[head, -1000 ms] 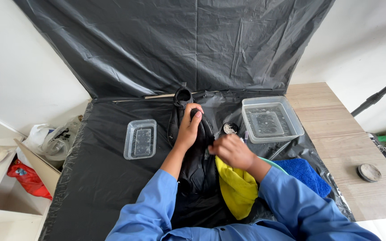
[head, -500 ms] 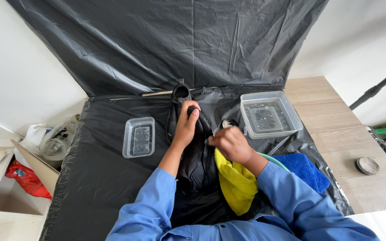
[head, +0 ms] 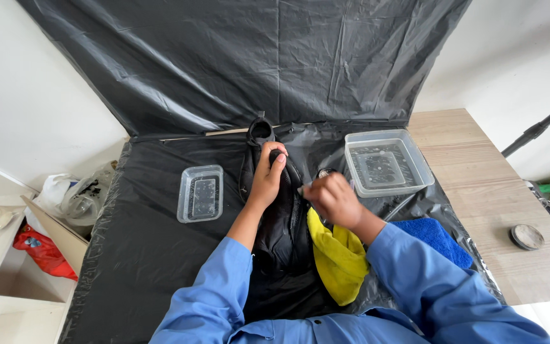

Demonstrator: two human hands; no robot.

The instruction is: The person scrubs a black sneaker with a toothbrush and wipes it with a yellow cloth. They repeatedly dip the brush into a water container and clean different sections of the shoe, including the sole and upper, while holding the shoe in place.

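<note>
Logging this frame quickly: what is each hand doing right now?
Left hand: closed on the black garment, pressing it down.
Right hand: closed around a small tool, too small to identify, tip at the garment.

Pretty boxed in up here

Small tub (head: 200, 192) hems my left hand (head: 266, 178), big water tub (head: 386, 162) crowds my right hand (head: 332, 199); bare black sheet (head: 141, 255) lower left gives room.
</note>
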